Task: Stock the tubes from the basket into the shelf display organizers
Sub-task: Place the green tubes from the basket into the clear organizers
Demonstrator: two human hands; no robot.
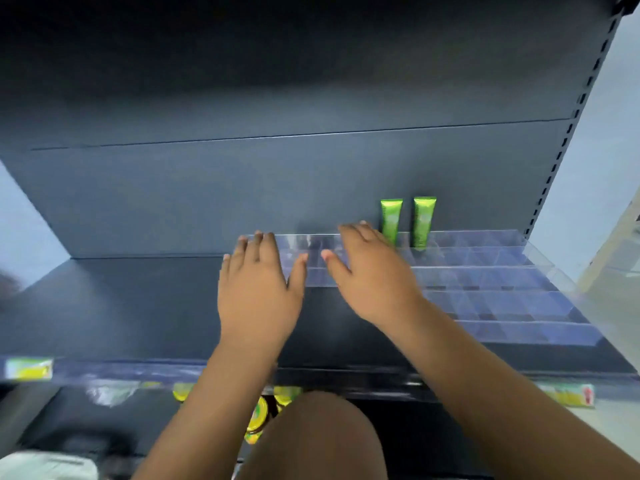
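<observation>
A: What stands in place already?

B: The left tube (391, 218) and the right tube (424, 220), both green, stand upright in the back row of the organizer (502, 282). They are just beside each other but apart, with the flat ends up and the lower ends inside the clear compartments. Behind them is the dark back wall (207, 195). The organizer sits on the right part of the shelf (121, 306), and its rows step down toward the front.

A: What does the person hold?

B: Nothing, in both cases. The left hand (258, 292) is flat, with the fingers straight and a little spread. Its fingertips reach the left end of the organizer's back row. Whether they touch the plastic I cannot tell, because the picture is blurred there. The right hand (370, 275) also has straight, spread fingers and lies over the left part of the organizer. Its fingertips are just beside the left tube and cover the tube's lower corner. The two thumbs point to each other, near but not touching.

A: And lower down?

B: A yellow-green label (29, 368) is on the front edge of the shelf at the left. Below the shelf I see yellow lids (258, 415), and a knee (311, 438) is at the bottom.
</observation>
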